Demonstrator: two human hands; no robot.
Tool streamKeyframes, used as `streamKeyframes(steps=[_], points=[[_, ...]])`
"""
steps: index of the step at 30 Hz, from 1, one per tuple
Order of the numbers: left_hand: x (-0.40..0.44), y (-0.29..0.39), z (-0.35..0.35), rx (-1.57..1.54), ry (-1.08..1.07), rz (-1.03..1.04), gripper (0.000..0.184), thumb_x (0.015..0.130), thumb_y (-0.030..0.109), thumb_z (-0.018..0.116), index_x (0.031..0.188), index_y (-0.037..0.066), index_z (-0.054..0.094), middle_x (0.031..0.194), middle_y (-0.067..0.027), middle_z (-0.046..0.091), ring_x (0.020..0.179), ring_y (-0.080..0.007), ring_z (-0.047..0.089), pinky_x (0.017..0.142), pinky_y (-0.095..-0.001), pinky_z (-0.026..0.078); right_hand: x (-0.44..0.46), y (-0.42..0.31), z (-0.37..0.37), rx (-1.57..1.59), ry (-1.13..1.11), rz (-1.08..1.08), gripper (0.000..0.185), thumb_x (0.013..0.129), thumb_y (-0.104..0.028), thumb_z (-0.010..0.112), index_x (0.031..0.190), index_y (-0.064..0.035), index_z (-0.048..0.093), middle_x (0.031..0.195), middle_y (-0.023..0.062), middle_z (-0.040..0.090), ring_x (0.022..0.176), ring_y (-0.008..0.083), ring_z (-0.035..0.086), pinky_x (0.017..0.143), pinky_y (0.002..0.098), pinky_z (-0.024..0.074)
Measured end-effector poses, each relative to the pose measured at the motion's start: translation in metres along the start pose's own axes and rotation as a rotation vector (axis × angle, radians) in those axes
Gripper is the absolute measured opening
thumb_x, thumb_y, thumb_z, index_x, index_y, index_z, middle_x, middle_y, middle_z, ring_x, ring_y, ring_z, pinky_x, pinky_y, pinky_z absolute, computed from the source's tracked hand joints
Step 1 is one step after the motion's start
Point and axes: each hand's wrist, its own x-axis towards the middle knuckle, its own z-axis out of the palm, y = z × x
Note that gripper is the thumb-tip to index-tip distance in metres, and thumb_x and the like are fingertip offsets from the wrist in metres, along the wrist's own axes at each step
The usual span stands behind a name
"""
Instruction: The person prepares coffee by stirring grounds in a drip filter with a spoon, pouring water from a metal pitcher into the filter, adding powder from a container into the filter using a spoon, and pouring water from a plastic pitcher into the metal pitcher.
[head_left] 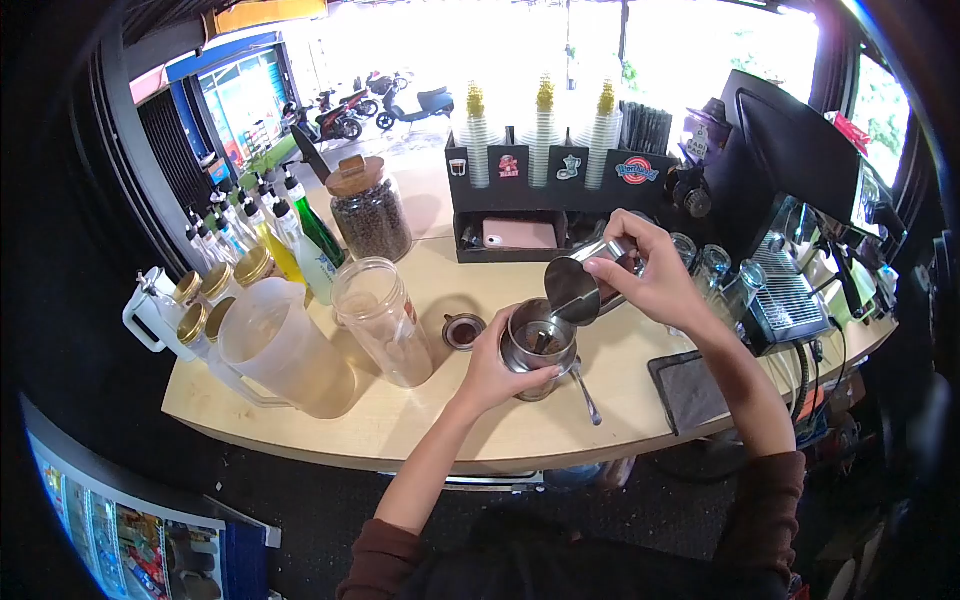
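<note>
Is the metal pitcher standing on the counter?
No, the right grip holds the metal pitcher tilted at the mouth of the metal cup.

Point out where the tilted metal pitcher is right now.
In the head view, the metal pitcher is just right of centre, held in the right hand and tilted over the metal vessel gripped by the left hand.

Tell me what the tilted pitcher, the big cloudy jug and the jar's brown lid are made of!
Pitcher: shiny metal, probably steel; it gleams silver. Jug: probably plastic, frosted-looking; light shows through hazily. Lid: likely smooth wood, from its warm brown, but possibly imitation.
</note>
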Motion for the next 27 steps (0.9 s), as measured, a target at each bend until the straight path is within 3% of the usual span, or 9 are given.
streamKeyframes(steps=[24,27], points=[[0.000,0.001,0.000,0.024,-0.002,0.007,0.090,0.057,0.023,0.088,0.131,-0.003,0.043,0.121,-0.0142,0.056,0.114,-0.0223,0.055,0.102,-0.0356,0.040,0.004,-0.008,0.003,-0.069,-0.020,-0.042,0.027,0.085,-0.008,0.068,0.081,-0.0025,0.042,0.064,-0.0001,0.043,0.056,0.0039,0.052,0.047,0.0231,0.0374],[0.000,0.001,0.000,0.014,-0.001,0.003,0.090,0.057,0.024,0.088,0.130,-0.003,0.043,0.121,-0.0143,0.056,0.114,-0.0223,0.055,0.102,-0.0358,0.040,0.004,-0.008,0.004,-0.052,-0.022,-0.001,0.028,0.083,-0.009,0.069,0.080,-0.0024,0.042,0.065,0.0001,0.041,0.056,0.0043,0.047,0.048,0.0243,0.0358]])
